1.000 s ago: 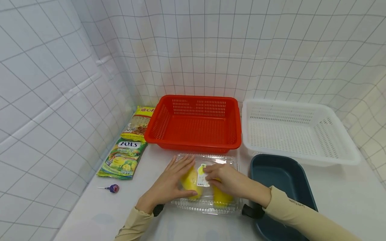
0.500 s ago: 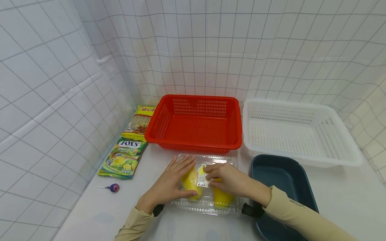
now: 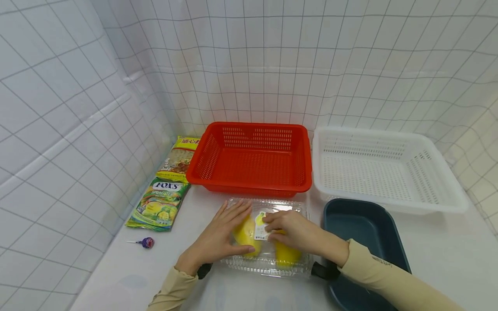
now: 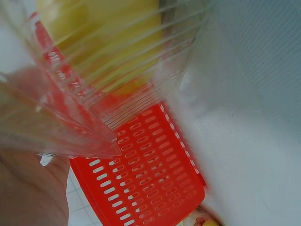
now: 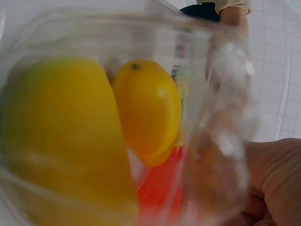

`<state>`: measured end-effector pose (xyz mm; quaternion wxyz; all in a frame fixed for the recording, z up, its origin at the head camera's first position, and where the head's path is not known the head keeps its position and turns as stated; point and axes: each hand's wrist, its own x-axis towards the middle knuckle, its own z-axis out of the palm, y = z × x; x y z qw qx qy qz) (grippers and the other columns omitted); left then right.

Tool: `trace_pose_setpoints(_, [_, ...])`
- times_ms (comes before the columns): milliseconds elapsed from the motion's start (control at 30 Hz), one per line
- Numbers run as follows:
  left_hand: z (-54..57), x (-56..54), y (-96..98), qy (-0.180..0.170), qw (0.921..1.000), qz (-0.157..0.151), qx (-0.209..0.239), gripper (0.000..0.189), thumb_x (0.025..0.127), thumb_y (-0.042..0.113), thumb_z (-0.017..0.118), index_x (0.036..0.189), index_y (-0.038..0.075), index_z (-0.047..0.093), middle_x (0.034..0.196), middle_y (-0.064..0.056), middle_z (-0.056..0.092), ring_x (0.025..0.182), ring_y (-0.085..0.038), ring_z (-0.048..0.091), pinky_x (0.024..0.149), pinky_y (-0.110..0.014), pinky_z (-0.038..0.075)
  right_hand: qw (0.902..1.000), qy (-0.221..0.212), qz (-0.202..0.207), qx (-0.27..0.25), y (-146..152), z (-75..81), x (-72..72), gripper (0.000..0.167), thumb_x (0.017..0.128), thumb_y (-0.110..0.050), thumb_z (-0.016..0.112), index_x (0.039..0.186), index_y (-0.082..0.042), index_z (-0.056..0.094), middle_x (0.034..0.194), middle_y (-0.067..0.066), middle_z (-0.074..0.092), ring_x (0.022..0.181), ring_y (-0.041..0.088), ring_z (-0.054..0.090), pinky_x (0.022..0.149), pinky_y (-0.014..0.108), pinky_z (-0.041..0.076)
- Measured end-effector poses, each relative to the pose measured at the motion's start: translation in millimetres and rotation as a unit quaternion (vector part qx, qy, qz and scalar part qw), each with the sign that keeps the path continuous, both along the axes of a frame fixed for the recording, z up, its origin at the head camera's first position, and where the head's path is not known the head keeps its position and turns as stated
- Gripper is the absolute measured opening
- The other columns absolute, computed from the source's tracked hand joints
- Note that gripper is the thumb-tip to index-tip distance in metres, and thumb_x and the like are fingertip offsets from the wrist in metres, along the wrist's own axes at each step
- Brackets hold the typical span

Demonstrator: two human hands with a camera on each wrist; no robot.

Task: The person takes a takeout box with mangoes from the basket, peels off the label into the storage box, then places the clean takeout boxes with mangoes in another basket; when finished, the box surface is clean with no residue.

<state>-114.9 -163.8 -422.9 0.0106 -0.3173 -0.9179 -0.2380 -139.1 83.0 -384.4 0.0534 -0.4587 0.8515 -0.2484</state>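
A clear plastic clamshell box (image 3: 268,265) lies lengthwise in front of the red basket. Through its plastic show two yellow mangoes (image 3: 246,240), which fill much of the right wrist view, where one mango (image 5: 148,110) has a dark stem scar. My left hand (image 3: 221,233) rests on the left side of the lid, fingers extended and thumb pointing right. With bent fingers, my right hand (image 3: 292,231) touches the right part of a white label (image 3: 261,232) with a yellow fruit picture on the lid. The fingers cover that edge, so I cannot tell whether they pinch it.
Behind the box stand a red basket (image 3: 254,189) and a white basket (image 3: 389,201). A dark blue tray (image 3: 362,229) sits under my right forearm. At left lie a yellow food bag (image 3: 179,160), a green FOX'S candy bag (image 3: 158,205) and a lollipop (image 3: 147,242).
Both hands stay in place on the box. The label's visible outline beside my right fingers shifts very slightly; everything else stands as before.
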Motion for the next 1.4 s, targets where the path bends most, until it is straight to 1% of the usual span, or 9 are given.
trace_pose_setpoints(167, [-1.1, -0.1, -0.3, 0.004, 1.0, 0.001, 0.001, 0.096, 0.078, 0.071, 0.057, 0.148, 0.008, 0.034, 0.155, 0.002, 0.024, 0.142, -0.015, 0.011, 0.114, -0.042, 0.0, 0.9995, 0.029, 0.003, -0.007, -3.1, -0.6, -0.3, 0.016, 0.082, -0.007, 0.074, 0.097, -0.002, 0.075, 0.108, 0.009, 0.068, 0.107, 0.022, 0.062, 0.089, 0.035, 0.049])
trace_pose_setpoints(267, [-1.3, 0.0, -0.6, 0.006, 1.0, 0.001, 0.002, 0.096, 0.078, 0.071, 0.056, 0.147, 0.008, 0.034, 0.155, 0.002, 0.024, 0.142, -0.014, 0.011, 0.114, -0.042, 0.0, 0.9993, 0.035, 0.001, -0.014, -4.1, -0.9, -0.6, 0.016, 0.082, -0.006, 0.074, 0.097, -0.001, 0.074, 0.105, 0.009, 0.069, 0.105, 0.022, 0.063, 0.088, 0.035, 0.05])
trace_pose_setpoints(667, [0.1, 0.6, -1.2, 0.004, 1.0, 0.0, 0.004, 0.095, 0.078, 0.069, 0.059, 0.148, 0.009, 0.033, 0.154, 0.0, 0.025, 0.142, -0.015, 0.012, 0.113, -0.042, 0.0, 0.9983, 0.009, -0.025, -0.052, -5.9, -2.1, -1.6, 0.019, 0.081, -0.007, 0.075, 0.099, -0.004, 0.074, 0.098, 0.005, 0.071, 0.095, 0.018, 0.066, 0.082, 0.028, 0.052])
trace_pose_setpoints(767, [0.2, 0.6, -1.2, 0.003, 1.0, -0.001, 0.005, 0.095, 0.078, 0.068, 0.059, 0.149, 0.012, 0.031, 0.154, 0.0, 0.025, 0.142, -0.014, 0.012, 0.114, -0.042, 0.0, 0.9978, 0.014, -0.025, -0.06, -5.5, -3.3, -2.7, 0.017, 0.081, -0.008, 0.075, 0.097, -0.005, 0.074, 0.096, 0.003, 0.071, 0.092, 0.016, 0.066, 0.081, 0.027, 0.052])
trace_pose_setpoints(900, [0.3, 0.7, -1.2, 0.002, 1.0, -0.002, 0.002, 0.095, 0.079, 0.07, 0.057, 0.15, 0.013, 0.029, 0.155, 0.002, 0.024, 0.142, -0.013, 0.01, 0.114, -0.041, -0.001, 0.997, 0.021, -0.02, -0.071, -3.8, -4.4, -3.4, 0.014, 0.082, -0.009, 0.075, 0.096, -0.006, 0.074, 0.094, 0.001, 0.071, 0.093, 0.016, 0.066, 0.082, 0.028, 0.052])
trace_pose_setpoints(1000, [0.6, 0.6, -0.8, 0.001, 1.0, -0.002, 0.002, 0.096, 0.078, 0.07, 0.057, 0.149, 0.011, 0.03, 0.155, 0.003, 0.023, 0.142, -0.012, 0.01, 0.114, -0.041, -0.001, 0.9962, 0.022, -0.02, -0.081, -2.0, -4.7, -3.2, 0.014, 0.082, -0.01, 0.075, 0.096, -0.006, 0.074, 0.095, 0.001, 0.071, 0.093, 0.015, 0.066, 0.082, 0.027, 0.052])
trace_pose_setpoints(1100, [0.7, 0.5, -0.8, -0.001, 1.0, -0.001, 0.001, 0.096, 0.078, 0.07, 0.057, 0.149, 0.01, 0.031, 0.155, 0.003, 0.023, 0.142, -0.012, 0.009, 0.114, -0.04, -0.001, 0.9952, 0.02, -0.024, -0.093, -0.8, -5.1, -2.5, 0.015, 0.082, -0.01, 0.074, 0.097, -0.007, 0.074, 0.096, 0.001, 0.07, 0.091, 0.014, 0.066, 0.078, 0.023, 0.052])
trace_pose_setpoints(1233, [1.2, 0.6, -0.5, -0.005, 1.0, 0.001, 0.0, 0.096, 0.078, 0.069, 0.058, 0.149, 0.01, 0.032, 0.155, 0.003, 0.023, 0.142, -0.011, 0.009, 0.113, -0.04, -0.002, 0.993, 0.009, -0.033, -0.113, 0.9, -5.9, -1.2, 0.016, 0.082, -0.008, 0.075, 0.098, -0.006, 0.073, 0.095, 0.001, 0.07, 0.088, 0.013, 0.066, 0.074, 0.019, 0.052])
trace_pose_setpoints(1400, [1.6, 0.9, 0.1, -0.008, 1.0, 0.005, -0.002, 0.096, 0.078, 0.069, 0.058, 0.149, 0.01, 0.032, 0.155, 0.005, 0.023, 0.142, -0.011, 0.009, 0.113, -0.039, -0.002, 0.9905, -0.002, -0.032, -0.134, 2.3, -6.8, -0.6, 0.018, 0.082, -0.007, 0.075, 0.1, -0.006, 0.073, 0.095, 0.001, 0.07, 0.086, 0.011, 0.067, 0.072, 0.019, 0.052])
